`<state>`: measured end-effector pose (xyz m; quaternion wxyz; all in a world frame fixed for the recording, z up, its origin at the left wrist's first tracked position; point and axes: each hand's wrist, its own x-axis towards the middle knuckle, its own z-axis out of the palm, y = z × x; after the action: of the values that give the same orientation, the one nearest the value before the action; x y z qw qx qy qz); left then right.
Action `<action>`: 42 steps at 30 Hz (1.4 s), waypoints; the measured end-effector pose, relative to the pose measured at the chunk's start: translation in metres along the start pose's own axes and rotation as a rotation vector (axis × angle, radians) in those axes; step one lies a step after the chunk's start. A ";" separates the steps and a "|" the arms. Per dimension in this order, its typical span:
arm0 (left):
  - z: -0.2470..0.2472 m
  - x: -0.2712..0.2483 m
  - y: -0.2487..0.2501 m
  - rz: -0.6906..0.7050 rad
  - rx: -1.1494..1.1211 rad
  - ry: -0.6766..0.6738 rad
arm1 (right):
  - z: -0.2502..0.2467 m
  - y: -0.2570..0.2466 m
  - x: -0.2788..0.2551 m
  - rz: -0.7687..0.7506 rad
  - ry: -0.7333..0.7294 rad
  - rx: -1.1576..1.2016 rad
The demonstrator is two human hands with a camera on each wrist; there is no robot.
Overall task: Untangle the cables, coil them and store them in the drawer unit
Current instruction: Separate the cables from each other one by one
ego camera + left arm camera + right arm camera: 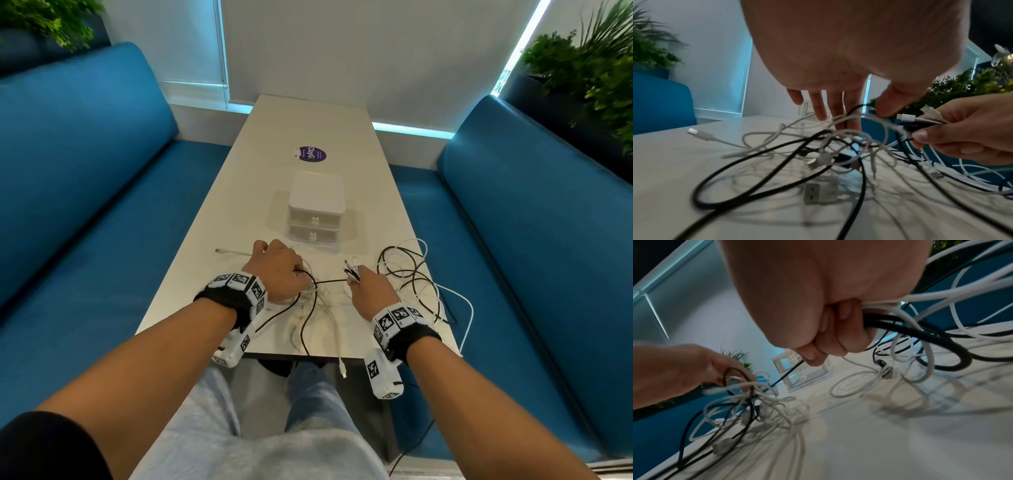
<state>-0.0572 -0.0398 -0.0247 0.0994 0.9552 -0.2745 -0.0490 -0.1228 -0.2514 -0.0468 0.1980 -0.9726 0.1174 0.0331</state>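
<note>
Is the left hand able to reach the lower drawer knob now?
Probably not yet: the left hand is hooked into the cables. The knob is near, and nothing blocks it.

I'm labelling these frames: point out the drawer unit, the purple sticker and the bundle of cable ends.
drawer unit (315,192): head view, its flat top.
purple sticker (311,154): head view, its middle.
bundle of cable ends (352,268): head view, plugs above the right hand (371,291).
</note>
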 end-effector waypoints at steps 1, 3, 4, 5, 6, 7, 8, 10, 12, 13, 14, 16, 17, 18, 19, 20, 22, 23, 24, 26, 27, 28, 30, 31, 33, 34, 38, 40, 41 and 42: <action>-0.002 0.001 0.005 -0.037 -0.003 0.032 | 0.000 -0.001 0.000 -0.009 0.001 0.002; -0.008 0.003 0.016 -0.085 0.065 0.147 | -0.001 -0.004 -0.001 -0.022 -0.003 0.009; -0.009 0.006 0.021 -0.086 0.127 0.193 | -0.001 -0.006 -0.001 -0.029 -0.004 0.013; -0.007 0.009 0.025 -0.061 0.151 0.219 | -0.002 -0.007 -0.002 -0.040 -0.001 0.019; -0.003 0.010 0.029 -0.029 0.137 0.221 | -0.003 -0.009 -0.002 -0.051 0.007 0.027; 0.002 0.012 0.031 0.014 0.088 0.181 | -0.004 -0.009 -0.002 -0.062 0.016 0.042; 0.007 0.011 0.034 0.053 0.055 0.111 | -0.005 -0.009 -0.001 -0.068 0.024 0.066; 0.018 0.011 0.037 0.099 0.059 -0.024 | -0.008 -0.010 0.000 -0.064 0.035 0.122; 0.025 0.010 0.039 0.086 0.127 -0.037 | -0.012 -0.009 -0.001 -0.060 0.048 0.140; 0.027 0.010 0.038 0.066 0.137 -0.020 | -0.014 -0.007 -0.001 -0.058 0.059 0.137; 0.027 0.011 0.035 0.045 0.147 -0.017 | -0.017 -0.004 0.000 -0.042 0.074 0.145; 0.026 0.011 0.030 0.022 0.168 -0.018 | -0.023 0.003 0.002 0.015 0.106 0.180; 0.025 0.011 0.027 0.022 0.173 -0.021 | -0.026 0.007 0.004 0.038 0.119 0.190; 0.023 0.011 0.024 0.026 0.181 -0.032 | -0.027 0.009 0.005 0.055 0.126 0.191; 0.022 0.011 0.023 0.030 0.184 -0.038 | -0.029 0.011 0.006 0.061 0.131 0.190; 0.021 0.011 0.022 0.030 0.182 -0.052 | -0.029 0.011 0.006 0.062 0.136 0.195; 0.017 0.008 0.028 -0.014 0.122 -0.093 | -0.028 0.009 0.006 0.057 0.141 0.213; 0.017 0.007 0.031 -0.050 0.081 -0.108 | -0.026 0.008 0.006 0.048 0.138 0.219; 0.018 0.008 0.034 -0.075 0.057 -0.103 | -0.025 0.007 0.005 0.039 0.132 0.220; 0.020 0.010 0.037 -0.104 0.076 -0.066 | -0.022 0.005 0.003 0.025 0.117 0.215; 0.022 0.011 0.038 -0.097 0.126 -0.053 | -0.021 0.005 0.002 0.022 0.113 0.207; 0.024 0.011 0.038 -0.076 0.175 -0.039 | -0.021 0.005 0.002 0.019 0.109 0.189; 0.023 0.008 0.039 -0.037 0.237 -0.054 | -0.022 0.008 0.002 0.020 0.104 0.122; 0.022 0.007 0.038 -0.041 0.252 -0.077 | -0.023 0.012 0.003 0.035 0.105 0.092; 0.023 0.006 0.032 -0.062 0.261 -0.108 | -0.028 0.023 0.005 0.095 0.099 0.070; 0.023 0.005 0.028 -0.062 0.262 -0.104 | -0.029 0.029 0.005 0.130 0.092 0.063; 0.027 0.002 0.021 0.029 0.316 -0.002 | -0.028 0.033 0.001 0.179 0.055 -0.070; 0.028 0.000 0.024 0.057 0.350 0.007 | -0.022 0.023 -0.003 0.117 0.046 -0.164; 0.029 0.000 0.026 0.067 0.370 0.000 | -0.018 0.016 -0.006 0.068 0.050 -0.190; 0.029 0.000 0.029 0.073 0.388 -0.007 | -0.015 0.009 -0.008 0.017 0.059 -0.198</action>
<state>-0.0765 -0.0681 -0.0468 -0.0857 0.9457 -0.3136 0.0051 -0.1327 -0.2638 -0.0351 0.0968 -0.9869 0.1278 0.0177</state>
